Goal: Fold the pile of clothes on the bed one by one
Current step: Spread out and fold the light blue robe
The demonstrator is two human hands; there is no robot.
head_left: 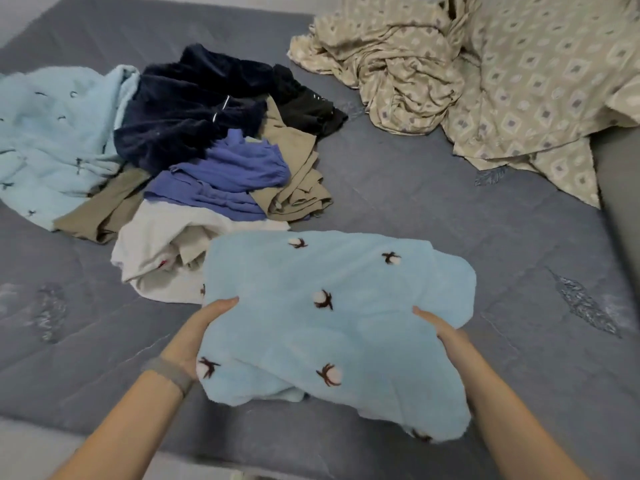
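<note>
Over the grey bed (415, 202), both hands' grip clamps the folded blue garment (332, 317).

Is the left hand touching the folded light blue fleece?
Touching. The head view shows the left hand against the fleece's left edge, thumb lying on top of the fabric.

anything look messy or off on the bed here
Nothing damaged or spilled. The patterned beige sheet lies crumpled in a heap at the far right of the bed. The clothes pile is still unfolded. Both hands, left and right, hold the folded light blue fleece by its sides.
</note>
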